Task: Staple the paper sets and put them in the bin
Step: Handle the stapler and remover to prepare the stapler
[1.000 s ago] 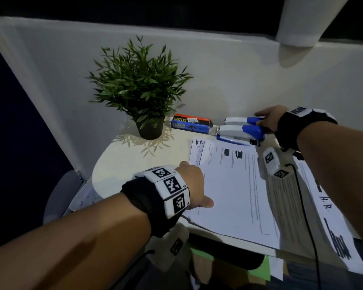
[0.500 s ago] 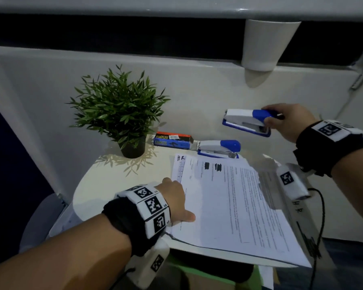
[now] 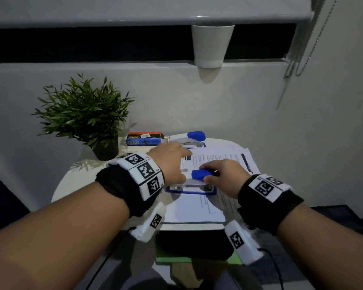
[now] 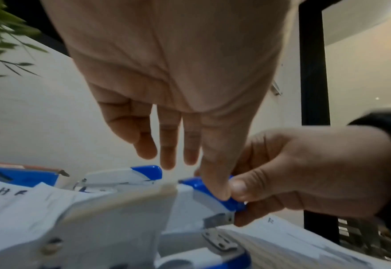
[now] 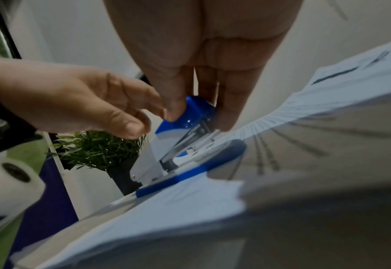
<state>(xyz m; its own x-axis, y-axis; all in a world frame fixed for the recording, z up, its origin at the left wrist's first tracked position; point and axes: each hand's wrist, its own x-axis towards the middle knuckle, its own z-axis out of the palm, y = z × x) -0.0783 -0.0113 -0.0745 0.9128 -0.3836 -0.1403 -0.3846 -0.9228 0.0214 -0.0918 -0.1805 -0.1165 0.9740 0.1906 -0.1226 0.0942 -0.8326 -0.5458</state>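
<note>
Paper stack (image 3: 210,164) lying on the round white worktop (image 3: 76,181) with a blue-and-white stapler (image 3: 194,181) on top, right hand (image 3: 224,174) pinching its blue head, left hand (image 3: 170,162) relaxed beside it, second stapler (image 3: 189,139) behind; left wrist view, left fingers (image 4: 167,142) straight, thumb touching stapler (image 4: 203,196); right wrist view, right hand (image 5: 201,63) gripping stapler (image 5: 183,131) above papers (image 5: 305,127).

Two bare forearms enter from the lower corners. Each wrist wears a black fabric cuff (image 3: 122,185) wrapped by a white band of black square markers (image 3: 145,170), with a white cabled camera pod (image 3: 240,240) underneath.
</note>
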